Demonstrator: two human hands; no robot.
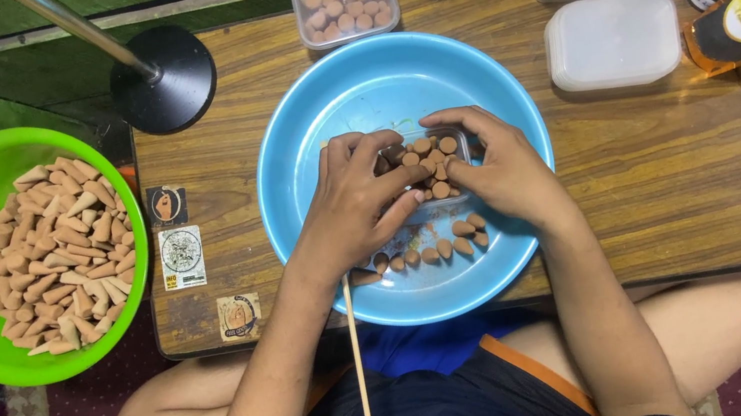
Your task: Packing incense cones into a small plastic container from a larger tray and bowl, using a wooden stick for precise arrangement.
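Packing brown cones (429, 165) into a small clear container (456, 144) held inside the blue basin (298, 140) at desk centre. Left hand (351, 203) and right hand (504, 169) both pinch cones in it; left also holds a thin stick (356, 353). Filling looks midway; next likely needs loose cones (429, 250) from the basin's near side, set upright.

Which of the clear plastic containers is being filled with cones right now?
The small clear plastic container inside the blue bowl, between both hands; the other filled one sits untouched at the table's back.
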